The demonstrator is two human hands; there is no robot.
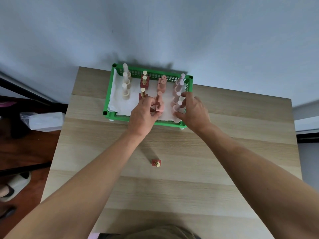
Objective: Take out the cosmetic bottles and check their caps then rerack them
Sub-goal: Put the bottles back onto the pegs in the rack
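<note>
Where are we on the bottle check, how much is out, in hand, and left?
Early, it seems. One red bottle with a gold cap stands out on the wooden table. The left hand grips a salmon-pink bottle at the green basket's front; the right hand curls round a pale pink bottle. The other bottles remain racked; which are checked is unclear.

We're looking down on what seems a plain room at home or a small office: a light wood-grain table [172, 195] pushed up against a bare pale wall [155, 28], dark reddish wood flooring [25, 152] to the left, and a slippered foot [13, 185] down there beside a plastic-wrapped white pack [43, 120] on the floor.
</note>
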